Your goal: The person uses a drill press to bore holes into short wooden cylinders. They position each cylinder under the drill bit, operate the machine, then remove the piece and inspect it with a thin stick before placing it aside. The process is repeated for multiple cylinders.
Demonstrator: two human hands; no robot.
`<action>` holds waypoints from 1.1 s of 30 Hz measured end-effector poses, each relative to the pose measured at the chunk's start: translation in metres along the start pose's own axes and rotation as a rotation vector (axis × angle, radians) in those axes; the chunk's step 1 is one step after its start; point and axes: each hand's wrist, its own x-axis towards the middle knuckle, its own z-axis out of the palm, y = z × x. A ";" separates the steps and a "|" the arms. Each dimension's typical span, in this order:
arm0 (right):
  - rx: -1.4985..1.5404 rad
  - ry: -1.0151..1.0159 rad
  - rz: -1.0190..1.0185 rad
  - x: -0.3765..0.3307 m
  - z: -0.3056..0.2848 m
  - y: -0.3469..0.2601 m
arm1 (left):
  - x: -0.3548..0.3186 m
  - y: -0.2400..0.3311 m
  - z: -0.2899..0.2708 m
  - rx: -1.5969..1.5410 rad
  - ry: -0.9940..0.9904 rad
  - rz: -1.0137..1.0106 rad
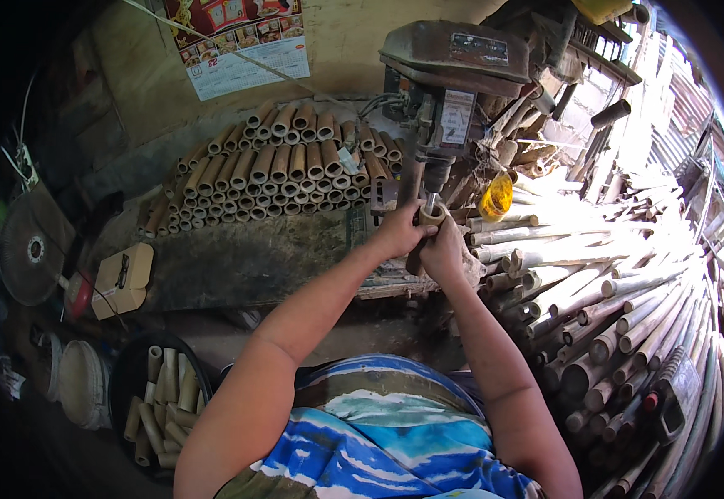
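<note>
Both my hands are closed round a short bamboo tube [432, 214], held upright under a drill press [453, 62]. My left hand [399, 231] grips it from the left, and my right hand [445, 249] from the right, with the thumbs close together at the front. The metal bit [432, 200] of the press points down at the tube's open top and seems to reach its mouth; how deep it sits I cannot tell. Fingers hide most of the tube's sides.
Cut bamboo tubes [275, 166] are stacked on the workbench [212, 270] to the left. Long bamboo poles [612, 291] fill the right side. A black tub [204, 374] of cut pieces, a cardboard box [133, 291] and a fan [33, 247] stand left. A yellow container [496, 198] hangs beside the press.
</note>
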 end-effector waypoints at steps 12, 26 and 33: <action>0.034 -0.066 0.078 -0.010 0.009 -0.022 | -0.010 -0.030 -0.006 -0.217 0.069 0.086; 0.081 -0.021 0.010 -0.010 0.001 0.002 | -0.007 -0.015 0.007 0.077 0.063 0.072; 0.076 -0.332 0.181 -0.043 0.005 0.032 | -0.048 -0.035 0.014 0.015 -0.053 -0.116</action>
